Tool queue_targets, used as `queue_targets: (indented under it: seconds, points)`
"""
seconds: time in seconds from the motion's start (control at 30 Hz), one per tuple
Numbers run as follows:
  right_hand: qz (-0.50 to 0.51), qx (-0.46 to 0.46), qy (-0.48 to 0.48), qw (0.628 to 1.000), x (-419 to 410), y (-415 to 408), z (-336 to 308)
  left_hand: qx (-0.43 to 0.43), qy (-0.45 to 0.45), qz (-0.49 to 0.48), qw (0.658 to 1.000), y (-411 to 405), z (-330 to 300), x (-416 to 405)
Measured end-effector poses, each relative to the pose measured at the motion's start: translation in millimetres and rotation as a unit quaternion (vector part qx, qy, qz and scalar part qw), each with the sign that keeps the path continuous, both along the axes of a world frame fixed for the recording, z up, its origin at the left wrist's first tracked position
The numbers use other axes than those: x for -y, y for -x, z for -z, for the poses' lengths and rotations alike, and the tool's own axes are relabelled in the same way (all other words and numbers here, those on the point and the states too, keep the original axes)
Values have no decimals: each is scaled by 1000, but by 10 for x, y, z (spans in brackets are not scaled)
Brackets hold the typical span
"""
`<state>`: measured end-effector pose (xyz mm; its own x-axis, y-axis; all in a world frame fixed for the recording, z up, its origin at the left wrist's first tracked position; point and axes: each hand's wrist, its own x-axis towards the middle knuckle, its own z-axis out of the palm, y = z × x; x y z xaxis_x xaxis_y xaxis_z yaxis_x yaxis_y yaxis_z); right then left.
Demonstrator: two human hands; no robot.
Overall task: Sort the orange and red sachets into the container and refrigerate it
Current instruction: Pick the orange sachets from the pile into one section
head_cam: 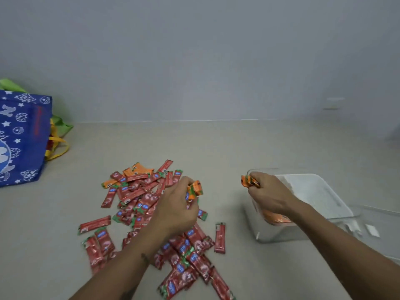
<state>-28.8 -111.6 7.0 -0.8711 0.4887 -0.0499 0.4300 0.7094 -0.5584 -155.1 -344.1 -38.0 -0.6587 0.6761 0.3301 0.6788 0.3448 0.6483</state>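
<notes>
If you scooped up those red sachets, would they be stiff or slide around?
The red sachets look glossy and lie loosely overlapped, so they would probably slide apart. They seem thin and flat, so likely light and bendy; the left hand bunches orange sachets easily.

On the beige desk (216, 148) lies a loose pile of red sachets (151, 213), with a few orange sachets (138, 169) at its far edge. The left hand (175, 204) rests over the pile and grips an orange sachet (194, 190). The right hand (268, 195) holds a bunch of orange sachets (249, 181) above the near-left corner of a clear container (320, 204), where more orange ones (277, 218) already lie. A blue printed bag (21, 137) stands at far left.
</notes>
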Motion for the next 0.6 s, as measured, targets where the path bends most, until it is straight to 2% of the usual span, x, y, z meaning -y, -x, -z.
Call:
queue_targets:
  seconds: [0.17, 0.37, 0.6]
  points:
    - [57, 61, -17, 996, -509, -514, 167, 8, 28, 52, 998, -394, -84, -554]
    - [-32, 62, 12, 998, -633, -638, 269, 4, 50, 70, 996, -652, -140, -1071]
    - [-133, 38, -52, 989, -708, -1002, 292, 16, 81, 24, 996, -719, -263, -1593]
